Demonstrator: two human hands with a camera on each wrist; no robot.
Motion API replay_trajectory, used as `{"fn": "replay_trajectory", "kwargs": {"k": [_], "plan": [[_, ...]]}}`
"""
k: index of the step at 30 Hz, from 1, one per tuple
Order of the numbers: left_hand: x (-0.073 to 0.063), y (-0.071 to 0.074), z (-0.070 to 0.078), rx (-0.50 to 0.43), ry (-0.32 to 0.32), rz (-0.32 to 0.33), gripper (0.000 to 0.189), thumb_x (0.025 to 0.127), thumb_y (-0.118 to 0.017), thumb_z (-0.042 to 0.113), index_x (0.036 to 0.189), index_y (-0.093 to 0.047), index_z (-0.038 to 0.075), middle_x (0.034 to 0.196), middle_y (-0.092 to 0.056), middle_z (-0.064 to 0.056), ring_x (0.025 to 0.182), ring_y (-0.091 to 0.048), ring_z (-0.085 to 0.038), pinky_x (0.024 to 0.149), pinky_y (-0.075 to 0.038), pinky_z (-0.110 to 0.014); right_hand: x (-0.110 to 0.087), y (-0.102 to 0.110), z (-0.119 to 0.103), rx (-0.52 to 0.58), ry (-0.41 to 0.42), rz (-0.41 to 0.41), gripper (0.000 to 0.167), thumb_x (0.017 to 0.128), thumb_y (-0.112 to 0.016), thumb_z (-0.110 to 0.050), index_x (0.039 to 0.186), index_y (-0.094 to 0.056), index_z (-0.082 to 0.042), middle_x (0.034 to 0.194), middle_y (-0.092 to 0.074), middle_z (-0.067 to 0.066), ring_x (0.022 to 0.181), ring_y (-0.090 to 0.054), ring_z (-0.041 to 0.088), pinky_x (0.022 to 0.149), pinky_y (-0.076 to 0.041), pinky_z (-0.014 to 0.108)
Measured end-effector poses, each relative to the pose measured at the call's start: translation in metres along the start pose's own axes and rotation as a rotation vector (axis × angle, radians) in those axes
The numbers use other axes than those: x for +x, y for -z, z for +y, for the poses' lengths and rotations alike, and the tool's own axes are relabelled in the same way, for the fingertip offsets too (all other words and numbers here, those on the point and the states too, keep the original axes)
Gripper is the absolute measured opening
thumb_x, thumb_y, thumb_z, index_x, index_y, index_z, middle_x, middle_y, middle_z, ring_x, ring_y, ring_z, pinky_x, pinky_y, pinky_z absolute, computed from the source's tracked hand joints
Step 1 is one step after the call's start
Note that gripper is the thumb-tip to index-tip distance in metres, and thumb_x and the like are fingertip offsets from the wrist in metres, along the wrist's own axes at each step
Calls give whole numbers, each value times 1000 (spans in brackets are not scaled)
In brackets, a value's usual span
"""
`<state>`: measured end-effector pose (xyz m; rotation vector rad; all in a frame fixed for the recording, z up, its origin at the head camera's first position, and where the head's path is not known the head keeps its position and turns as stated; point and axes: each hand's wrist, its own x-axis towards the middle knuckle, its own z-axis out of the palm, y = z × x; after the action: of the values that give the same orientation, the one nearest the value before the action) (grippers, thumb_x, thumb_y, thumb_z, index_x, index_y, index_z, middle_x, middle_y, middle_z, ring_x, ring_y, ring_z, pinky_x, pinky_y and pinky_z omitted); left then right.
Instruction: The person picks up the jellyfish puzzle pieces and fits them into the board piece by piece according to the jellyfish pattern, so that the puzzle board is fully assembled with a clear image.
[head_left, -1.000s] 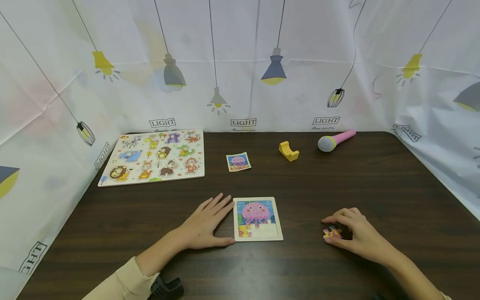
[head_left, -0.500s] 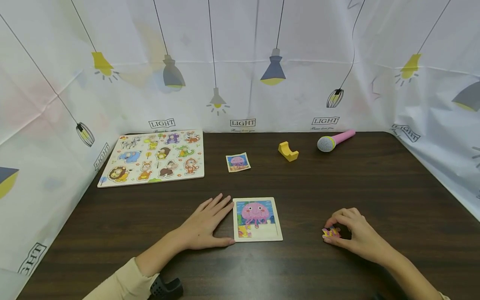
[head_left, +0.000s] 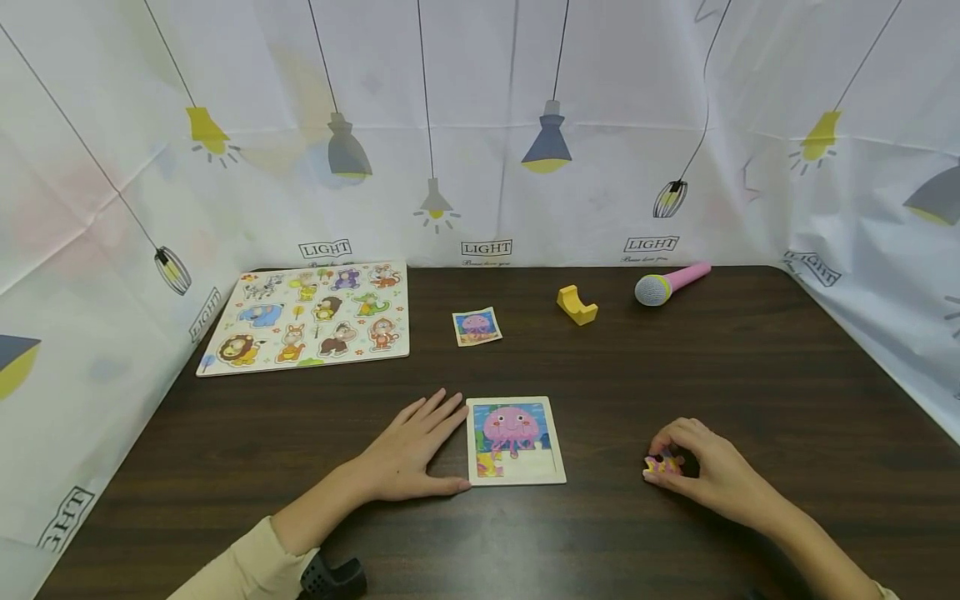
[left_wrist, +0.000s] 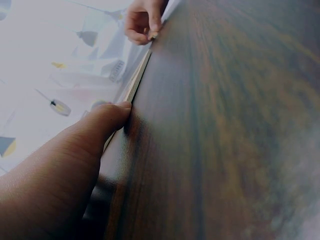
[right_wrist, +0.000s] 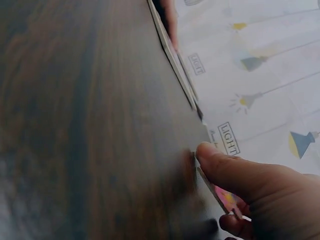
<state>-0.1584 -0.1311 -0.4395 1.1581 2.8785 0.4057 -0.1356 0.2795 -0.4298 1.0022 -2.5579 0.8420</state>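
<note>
A square jigsaw puzzle board [head_left: 525,481] with a pale frame lies before me, showing a pink jellyfish; its lower right part is bare. My left hand [head_left: 408,454] rests flat at the board's left edge, fingers spread, with thumb and fingertips touching the frame. Off to the right of the board, my right hand [head_left: 705,465] pinches a pink and yellow puzzle piece [head_left: 663,464] between thumb and fingers, low over the table. In the right wrist view the same puzzle piece [right_wrist: 227,197] is partly hidden by the thumb.
At the back left lies a large animal puzzle board [head_left: 315,317]. Behind the jellyfish board is a small jellyfish picture card [head_left: 477,326]. A yellow curved block [head_left: 577,306] and a pink toy microphone [head_left: 671,284] sit farther back, near the printed curtain [head_left: 600,200].
The puzzle piece has turned slightly in my right hand's fingers, which have shifted a little around it. My left hand and the board have stayed in place.
</note>
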Motion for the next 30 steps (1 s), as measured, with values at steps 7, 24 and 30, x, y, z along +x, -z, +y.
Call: {"fn": "replay_trajectory", "kwargs": {"k": [7, 24, 30], "plan": [[0, -1, -1, -3, -3, 2, 93, 80, -35, 75, 148, -18, 13, 153, -12, -4, 139, -5, -23, 109, -8, -43, 6, 2, -2, 115, -19, -59, 32, 70, -76, 1, 94, -61, -16, 86, -57, -10, 64, -52, 2, 54, -41, 16], [0, 1, 1, 3, 0, -6, 92, 81, -36, 74, 147, -20, 12, 152, -14, -6, 139, -6, -24, 109, -9, -44, 24, 7, -7, 55, 27, -64, 32, 68, -73, 10, 90, -70, -12, 84, -59, -13, 67, -55, 1, 57, -44, 15], [0, 1, 1, -1, 1, -4, 92, 81, -37, 73, 147, -20, 12, 152, -14, -6, 139, -6, -24, 109, -9, -44, 30, 4, -8, 42, 47, -60, 28, 71, -70, 12, 89, -70, -10, 81, -55, -11, 65, -51, -1, 57, -42, 13]]}}
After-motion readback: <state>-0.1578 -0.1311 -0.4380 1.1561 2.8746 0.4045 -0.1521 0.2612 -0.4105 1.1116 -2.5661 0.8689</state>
